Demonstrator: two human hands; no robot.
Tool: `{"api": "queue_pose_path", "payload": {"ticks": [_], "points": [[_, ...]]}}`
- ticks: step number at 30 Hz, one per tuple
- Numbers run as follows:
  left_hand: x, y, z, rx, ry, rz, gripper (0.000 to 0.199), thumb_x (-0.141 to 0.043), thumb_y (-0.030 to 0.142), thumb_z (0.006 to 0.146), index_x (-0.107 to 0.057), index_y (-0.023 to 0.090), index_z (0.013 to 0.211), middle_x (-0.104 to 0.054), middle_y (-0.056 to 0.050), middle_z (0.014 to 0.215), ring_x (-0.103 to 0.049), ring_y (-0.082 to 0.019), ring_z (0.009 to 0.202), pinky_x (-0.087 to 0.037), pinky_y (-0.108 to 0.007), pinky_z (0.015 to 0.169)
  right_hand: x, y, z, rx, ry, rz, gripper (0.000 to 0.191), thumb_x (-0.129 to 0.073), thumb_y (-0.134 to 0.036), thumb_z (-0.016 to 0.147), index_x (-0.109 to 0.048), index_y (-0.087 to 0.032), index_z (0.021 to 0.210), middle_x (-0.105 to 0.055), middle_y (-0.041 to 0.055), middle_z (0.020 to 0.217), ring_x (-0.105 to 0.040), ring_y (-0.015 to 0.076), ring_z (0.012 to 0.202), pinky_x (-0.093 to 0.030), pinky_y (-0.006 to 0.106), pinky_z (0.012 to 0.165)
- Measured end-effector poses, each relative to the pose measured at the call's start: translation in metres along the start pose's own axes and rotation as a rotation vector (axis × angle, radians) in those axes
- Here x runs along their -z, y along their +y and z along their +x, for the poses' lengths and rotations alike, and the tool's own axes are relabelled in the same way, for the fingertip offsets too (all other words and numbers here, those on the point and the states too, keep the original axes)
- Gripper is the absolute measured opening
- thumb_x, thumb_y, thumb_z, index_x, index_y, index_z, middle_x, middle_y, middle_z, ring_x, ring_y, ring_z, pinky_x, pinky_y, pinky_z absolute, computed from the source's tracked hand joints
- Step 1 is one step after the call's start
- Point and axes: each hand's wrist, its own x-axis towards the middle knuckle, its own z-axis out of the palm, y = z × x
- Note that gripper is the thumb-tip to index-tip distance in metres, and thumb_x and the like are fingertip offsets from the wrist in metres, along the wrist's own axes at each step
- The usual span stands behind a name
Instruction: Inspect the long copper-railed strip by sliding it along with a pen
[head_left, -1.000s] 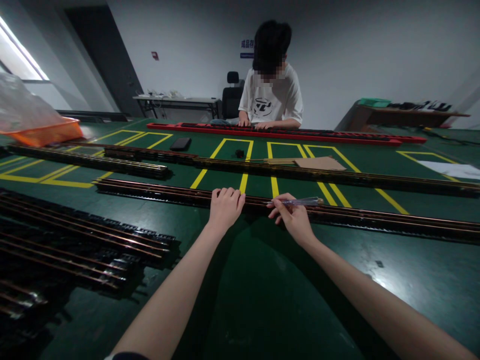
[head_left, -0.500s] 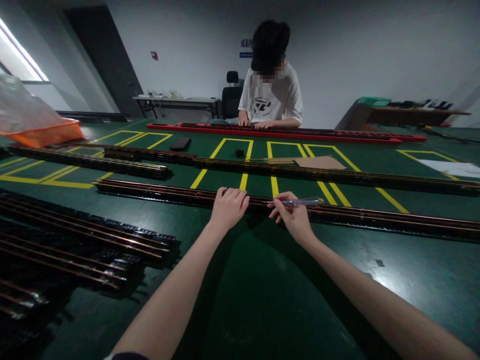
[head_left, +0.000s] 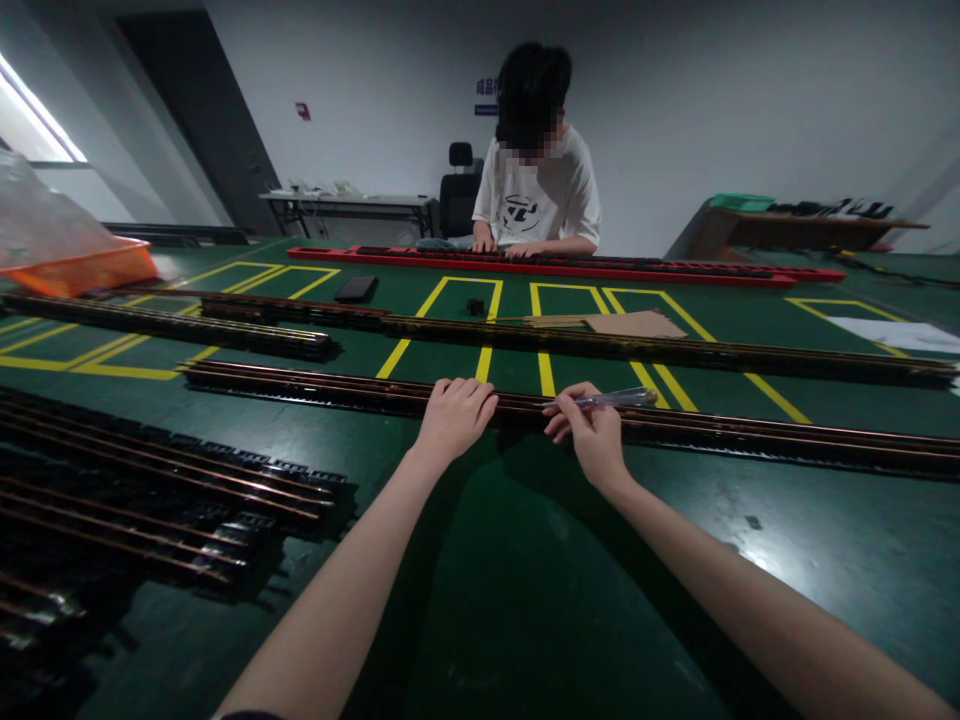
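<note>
A long black rail with copper-coloured strips [head_left: 720, 428] lies across the green table in front of me. My left hand [head_left: 456, 415] rests over it, fingers curled across its far edge and pressing it. Just to the right, my right hand [head_left: 592, 430] pinches a screwdriver [head_left: 611, 398] with a clear handle. Its shaft points left, and its tip is close above the rail; I cannot tell whether it touches. The handle end sticks out past my fingers to the right, tilted slightly up.
More black rails [head_left: 172, 450] lie at the left. Another long rail [head_left: 675, 350] runs behind mine, near cardboard [head_left: 636, 324] and a small black piece [head_left: 475, 306]. Across the table a person [head_left: 536, 190] works on a red strip [head_left: 630, 272]. An orange basket [head_left: 112, 268] stands far left.
My right hand and the screwdriver have shifted slightly right along the rail, the handle end a little higher. My left hand keeps its place. The whole view has shifted slightly.
</note>
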Motion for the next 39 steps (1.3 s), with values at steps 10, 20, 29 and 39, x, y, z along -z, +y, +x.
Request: {"api": "queue_pose_path", "payload": {"ticks": [10,20,29,39], "points": [[0.0009,-0.0004,0.0001,0.010,-0.013,-0.024,0.038,-0.030,0.033,0.098,-0.064,0.018,0.109,-0.068,-0.007,0.109,-0.060,-0.021,0.100,-0.038,-0.038,0.089,0.0000,-0.0049,-0.0019,-0.004,0.123,-0.017,0.016,-0.056,-0.033,0.082,-0.053,-0.020,0.073,-0.064,0.0005,0.059,-0.060,0.0127,0.045,-0.049,0.024,0.041],[-0.0019,-0.0015,-0.0006,-0.013,0.020,0.005,0.037,-0.031,0.032,0.098,-0.064,0.017,0.107,-0.070,-0.007,0.105,-0.061,-0.020,0.096,-0.039,-0.036,0.085,0.0004,-0.0003,0.0005,0.008,0.109,0.045,0.016,-0.057,-0.033,0.081,-0.051,-0.019,0.074,-0.063,-0.0016,0.058,-0.060,0.0113,0.043,-0.048,0.020,0.037],[-0.0008,-0.0011,0.0003,-0.004,0.009,-0.007,0.038,-0.031,0.032,0.098,-0.064,0.017,0.108,-0.069,-0.007,0.106,-0.061,-0.021,0.096,-0.039,-0.037,0.085,0.0013,0.0016,0.0018,0.014,0.103,0.056,0.016,-0.057,-0.033,0.081,-0.051,-0.019,0.074,-0.063,-0.0020,0.059,-0.060,0.0104,0.043,-0.047,0.019,0.037],[-0.0001,-0.0006,-0.0001,0.001,-0.001,-0.015,0.038,-0.031,0.032,0.098,-0.064,0.016,0.108,-0.069,-0.007,0.107,-0.061,-0.020,0.097,-0.040,-0.037,0.087,0.0007,-0.0024,0.0010,0.015,0.106,0.043,0.015,-0.056,-0.031,0.081,-0.051,-0.019,0.073,-0.062,-0.0014,0.059,-0.059,0.0101,0.043,-0.046,0.019,0.036]]}}
